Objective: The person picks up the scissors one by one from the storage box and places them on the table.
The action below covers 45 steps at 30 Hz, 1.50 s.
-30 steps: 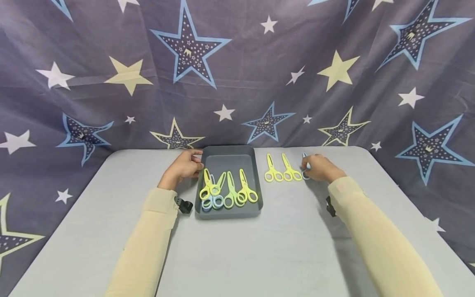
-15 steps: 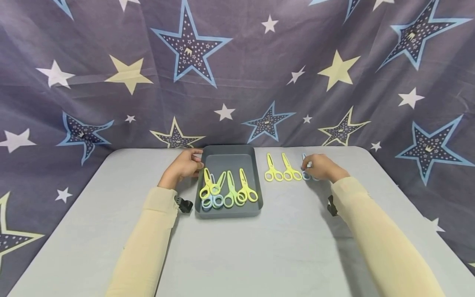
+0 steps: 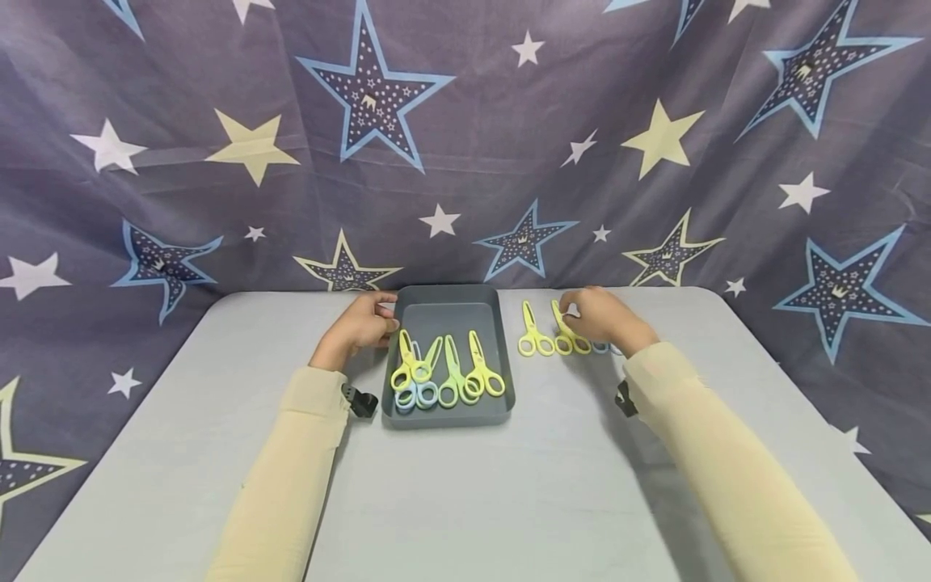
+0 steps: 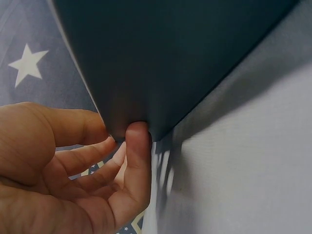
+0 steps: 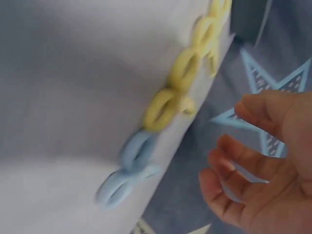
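Observation:
My left hand (image 3: 361, 323) holds the far left side of a dark grey tray (image 3: 451, 294), thumb and fingers curled at its corner in the left wrist view. Inside the tray lie yellow scissors (image 3: 402, 378) over blue scissors (image 3: 427, 396), green scissors (image 3: 451, 372) and more yellow scissors (image 3: 496, 383). To the tray's right, two yellow scissors (image 3: 537, 339) and blue scissors (image 5: 138, 151) lie in a row, blades pointing away. My right hand (image 3: 600, 314) hovers over the second yellow pair and the blue pair, partly hiding them; nothing is between its loosely bent fingers (image 5: 212, 187).
The pale table (image 3: 465, 501) ends at the back against a purple-grey cloth (image 3: 473, 121) printed with stars. A small black device (image 3: 361, 402) is strapped at the left wrist, and another (image 3: 625, 399) at the right.
My right hand has let go of the blue scissors and moved left, over the second yellow pair. The left hand and tray have stayed put.

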Motion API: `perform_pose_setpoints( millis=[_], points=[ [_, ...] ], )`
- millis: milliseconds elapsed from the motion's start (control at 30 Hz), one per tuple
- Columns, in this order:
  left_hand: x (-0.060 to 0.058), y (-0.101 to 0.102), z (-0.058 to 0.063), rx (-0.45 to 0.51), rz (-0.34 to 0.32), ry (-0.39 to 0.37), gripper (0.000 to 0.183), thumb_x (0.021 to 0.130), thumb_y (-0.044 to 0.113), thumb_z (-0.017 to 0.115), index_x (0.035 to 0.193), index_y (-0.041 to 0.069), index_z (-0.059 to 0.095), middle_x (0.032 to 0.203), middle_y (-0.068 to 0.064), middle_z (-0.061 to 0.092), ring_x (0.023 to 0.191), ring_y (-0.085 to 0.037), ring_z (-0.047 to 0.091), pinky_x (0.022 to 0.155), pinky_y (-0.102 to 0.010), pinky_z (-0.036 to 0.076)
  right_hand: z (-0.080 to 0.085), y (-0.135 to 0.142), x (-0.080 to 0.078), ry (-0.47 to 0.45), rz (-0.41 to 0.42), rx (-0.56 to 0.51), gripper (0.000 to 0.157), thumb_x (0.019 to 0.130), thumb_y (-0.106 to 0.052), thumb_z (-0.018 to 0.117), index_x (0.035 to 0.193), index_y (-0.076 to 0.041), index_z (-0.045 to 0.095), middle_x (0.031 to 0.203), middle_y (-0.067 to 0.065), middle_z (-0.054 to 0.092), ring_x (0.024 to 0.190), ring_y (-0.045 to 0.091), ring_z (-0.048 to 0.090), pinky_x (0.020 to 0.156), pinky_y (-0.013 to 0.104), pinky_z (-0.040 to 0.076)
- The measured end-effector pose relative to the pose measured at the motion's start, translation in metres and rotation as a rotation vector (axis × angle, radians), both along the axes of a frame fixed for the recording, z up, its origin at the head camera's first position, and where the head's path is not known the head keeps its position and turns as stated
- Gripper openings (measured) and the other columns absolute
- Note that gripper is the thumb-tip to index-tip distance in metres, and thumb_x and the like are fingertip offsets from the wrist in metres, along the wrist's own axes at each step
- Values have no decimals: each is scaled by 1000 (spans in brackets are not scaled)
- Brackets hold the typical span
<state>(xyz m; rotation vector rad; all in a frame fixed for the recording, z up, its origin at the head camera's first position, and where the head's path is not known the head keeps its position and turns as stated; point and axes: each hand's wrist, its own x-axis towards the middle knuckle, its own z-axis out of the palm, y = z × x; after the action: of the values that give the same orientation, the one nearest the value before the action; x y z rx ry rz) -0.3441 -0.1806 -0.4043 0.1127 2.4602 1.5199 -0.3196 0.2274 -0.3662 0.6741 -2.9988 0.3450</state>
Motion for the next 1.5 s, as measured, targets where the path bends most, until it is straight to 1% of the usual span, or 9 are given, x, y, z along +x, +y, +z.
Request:
perform_pose_setpoints(
  millis=[167,367,533,700,900,1033,1200,1333,1500],
  points=[
    [0,0,0,-7,2,-2,62,98,-3,55,156,-1,34,122,-19,47,98,-27,60,77,-35,62,8,-26,5,8,44,11,20,96,-12,65,112,-4,73,108,13,73,102,33,66,93,50,53],
    [0,0,-1,-12,-2,-5,62,98,-3,56,156,0,34,122,-19,47,96,-26,60,76,-34,62,14,-54,15,29,84,59,18,96,-14,67,111,-7,74,107,11,72,100,31,67,87,50,56],
    [0,0,0,-10,-2,-6,62,98,-3,56,157,0,34,123,-20,47,97,-28,60,77,-35,61,17,-74,25,46,115,105,23,97,-18,68,117,-9,73,108,12,70,100,32,65,87,49,57],
    [0,0,1,-13,-2,-2,62,98,-2,56,156,-1,34,122,-19,47,99,-29,60,76,-34,61,18,-93,34,48,135,122,22,97,-20,67,117,-12,74,104,9,66,93,28,64,79,47,58],
    [0,0,0,-7,-7,6,63,97,-4,56,156,-2,34,120,-19,47,94,-28,60,74,-33,61,16,-113,45,55,195,134,21,98,-19,66,116,-11,73,102,8,66,85,24,62,68,40,56],
    [0,-1,0,0,-9,6,63,97,-4,56,156,-2,34,120,-19,47,92,-27,61,74,-33,62,16,-126,50,71,225,148,23,99,-22,66,119,-12,73,107,8,67,88,25,63,73,41,56],
    [-1,-1,-1,-12,-9,6,62,97,-3,56,156,-2,34,121,-19,47,93,-26,60,75,-34,62,20,-143,54,54,249,150,23,100,-21,65,120,-13,73,109,8,67,94,26,64,76,42,57],
    [-3,-1,-2,-14,-7,5,63,98,-3,56,156,-1,34,122,-20,47,95,-25,60,77,-34,62,22,-158,55,58,265,160,26,100,-24,66,122,-13,72,112,7,68,100,27,64,82,43,58],
    [-4,-1,-4,-12,-5,7,63,97,-4,56,157,-1,34,121,-19,47,94,-25,60,77,-34,62,23,-171,56,60,271,175,24,100,-26,66,121,-15,73,111,4,69,101,25,65,86,42,57]
  ],
)
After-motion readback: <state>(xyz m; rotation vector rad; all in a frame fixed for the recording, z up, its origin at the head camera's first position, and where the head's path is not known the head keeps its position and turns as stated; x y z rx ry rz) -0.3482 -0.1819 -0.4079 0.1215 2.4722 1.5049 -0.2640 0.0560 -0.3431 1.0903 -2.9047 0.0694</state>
